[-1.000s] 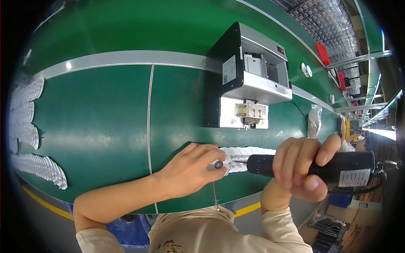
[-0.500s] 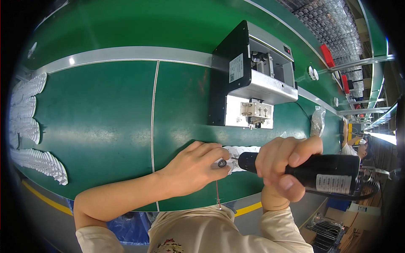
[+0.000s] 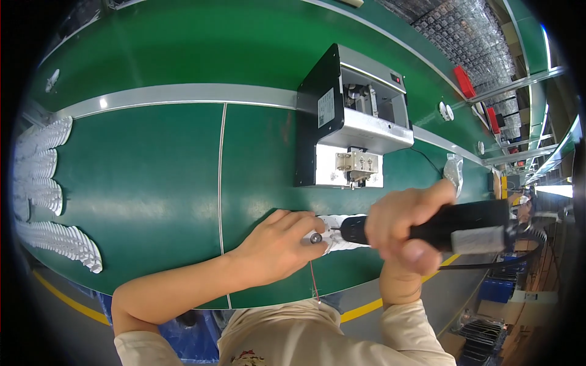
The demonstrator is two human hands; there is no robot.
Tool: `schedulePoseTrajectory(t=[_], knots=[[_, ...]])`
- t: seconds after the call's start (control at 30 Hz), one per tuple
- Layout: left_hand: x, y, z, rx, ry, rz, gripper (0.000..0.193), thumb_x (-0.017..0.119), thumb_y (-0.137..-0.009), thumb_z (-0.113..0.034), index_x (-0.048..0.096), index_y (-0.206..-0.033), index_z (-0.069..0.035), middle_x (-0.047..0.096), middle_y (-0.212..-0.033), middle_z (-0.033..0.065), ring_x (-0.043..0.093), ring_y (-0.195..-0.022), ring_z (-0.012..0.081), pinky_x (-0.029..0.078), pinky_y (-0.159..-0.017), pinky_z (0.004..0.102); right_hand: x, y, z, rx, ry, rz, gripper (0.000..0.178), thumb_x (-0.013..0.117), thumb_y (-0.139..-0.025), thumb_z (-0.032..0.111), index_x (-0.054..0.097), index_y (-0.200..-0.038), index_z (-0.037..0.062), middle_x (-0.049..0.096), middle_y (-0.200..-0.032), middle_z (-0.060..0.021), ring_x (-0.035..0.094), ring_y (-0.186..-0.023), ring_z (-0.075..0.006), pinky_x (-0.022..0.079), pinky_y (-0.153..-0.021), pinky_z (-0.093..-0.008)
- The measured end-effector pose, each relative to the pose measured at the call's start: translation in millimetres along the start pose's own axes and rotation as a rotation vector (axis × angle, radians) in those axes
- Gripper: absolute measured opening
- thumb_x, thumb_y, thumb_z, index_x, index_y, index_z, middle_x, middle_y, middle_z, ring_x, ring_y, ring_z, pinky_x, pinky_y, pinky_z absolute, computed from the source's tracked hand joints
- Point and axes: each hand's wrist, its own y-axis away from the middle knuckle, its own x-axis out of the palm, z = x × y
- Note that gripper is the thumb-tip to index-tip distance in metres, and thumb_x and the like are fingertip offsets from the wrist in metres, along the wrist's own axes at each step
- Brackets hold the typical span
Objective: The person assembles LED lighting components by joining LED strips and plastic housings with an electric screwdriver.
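My right hand [image 3: 403, 229] is wrapped round a black electric screwdriver [image 3: 467, 222], held nearly level with its thin bit pointing left. The bit reaches the small white part at my left fingertips; whether it touches a screw is too small to tell. My left hand [image 3: 274, 244] is closed on this part, which has a round metal piece [image 3: 315, 238] showing between thumb and fingers. A thin red wire [image 3: 314, 277] runs from below the left fingers toward the table's near edge. White ribbed parts [image 3: 334, 243] lie under and behind the screwdriver, partly hidden.
A black and silver bench machine [image 3: 360, 116] stands beyond my hands. Several rows of stacked white parts [image 3: 58, 241] lie at the far left of the green table [image 3: 152, 177]. Right of the machine is a clear plastic bag [image 3: 453, 172]. A black cable [image 3: 488, 265] trails from the screwdriver.
The view has shifted a little, moving the machine left in the picture. The screwdriver's rear end has swung slightly upward and leftward. My left hand keeps its hold on the part.
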Motion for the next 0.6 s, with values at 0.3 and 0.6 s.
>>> schedulePoseTrajectory(t=[0.3, 0.6], knots=[[-4.7, 3.0, -0.8, 0.002, -0.007, 0.014, 0.030, 0.071, -0.068, -0.011, 0.065, -0.097, -0.014, 0.053, -0.106, 0.0049, 0.054, -0.103, 0.0239, 0.042, -0.079, 0.0360, -24.7, -46.8, 16.1, -0.230, 0.081, -0.153, 0.035, 0.053, -0.074, 0.009, 0.042, -0.107, 0.0033, 0.044, -0.062, -0.0051, 0.043, -0.043, -0.0137, 0.041, -0.046, -0.0311], [-3.5, 0.2, 0.2, 0.010, -0.002, 0.031, 0.028, 0.070, -0.068, -0.011, 0.063, -0.096, -0.014, 0.052, -0.106, 0.0043, 0.054, -0.103, 0.0231, 0.042, -0.082, 0.0358, -15.9, -58.4, 6.4, -0.115, 0.210, -0.231, 0.025, 0.047, -0.071, 0.011, 0.042, -0.095, 0.0057, 0.039, -0.059, -0.0028, 0.036, -0.040, -0.0108, 0.037, -0.042, -0.0287]])
